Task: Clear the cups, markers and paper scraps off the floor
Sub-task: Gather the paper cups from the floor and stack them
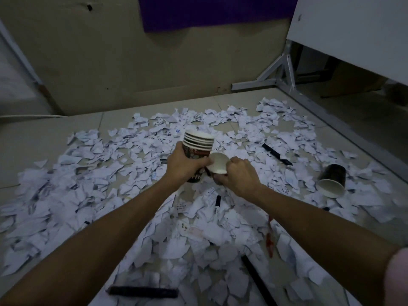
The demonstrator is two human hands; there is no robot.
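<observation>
White paper scraps covered most of the pale tiled floor, thick in front of the person and thinner toward the wall. The left hand was wrapped around a stack of cups, dark cups with white rims, held upright above the scraps. The right hand gripped a single cup, tilted so that its white inside faced the camera, and its rim touched the side of the stack. Both arms were bare and stretched forward.

One more dark cup lay on its side among the scraps, well to the right, with its open mouth toward the person. Several black markers were on the floor: a marker beyond the right hand, a short marker under the right forearm, a marker near the bottom edge, and a long dark one beside it. A white table with a metal frame stood at the right. A purple sheet hung on the wall.
</observation>
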